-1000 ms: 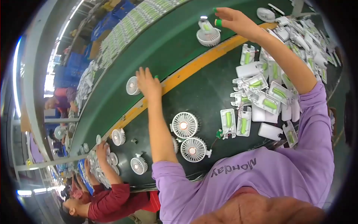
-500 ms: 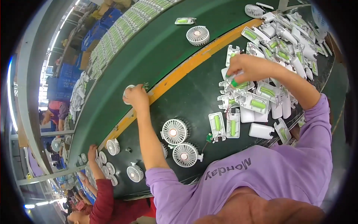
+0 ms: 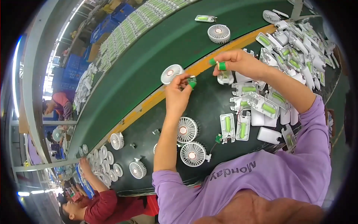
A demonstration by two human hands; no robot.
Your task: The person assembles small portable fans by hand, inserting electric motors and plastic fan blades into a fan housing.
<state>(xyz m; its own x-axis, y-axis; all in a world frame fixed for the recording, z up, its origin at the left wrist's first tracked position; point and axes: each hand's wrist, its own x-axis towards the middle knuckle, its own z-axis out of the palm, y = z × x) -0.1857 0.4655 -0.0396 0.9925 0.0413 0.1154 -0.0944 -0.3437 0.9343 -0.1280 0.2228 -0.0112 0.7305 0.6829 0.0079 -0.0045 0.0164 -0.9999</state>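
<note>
My left hand (image 3: pixel 177 95) is closed on a white round fan head (image 3: pixel 172 74), held tilted by the yellow-edged belt. A small green circuit board (image 3: pixel 191 79) shows at its fingertips. To the right, my right hand (image 3: pixel 242 64) pinches a white handle casing (image 3: pixel 225 77), which hangs below the fingers, partly hidden. Green tape wraps fingertips on both hands. Near my right forearm lies a heap of white casings (image 3: pixel 268 108), many with green batteries. By my left forearm rest more fan heads (image 3: pixel 192 154), one wired to a green board (image 3: pixel 219 138).
Beyond the yellow rail (image 3: pixel 140 109) runs a green conveyor belt (image 3: pixel 149 48), carrying another fan head (image 3: pixel 219 34) and a battery casing (image 3: pixel 205 18). Rows of battery casings (image 3: pixel 126 28) line the far side. A co-worker in a red sleeve (image 3: pixel 102 204) reaches toward white round parts (image 3: pixel 108 156) at left.
My left hand has moved right with the fan head, closer to my right hand. My right hand has shifted left from the heap, bringing out a casing. The view has turned slightly.
</note>
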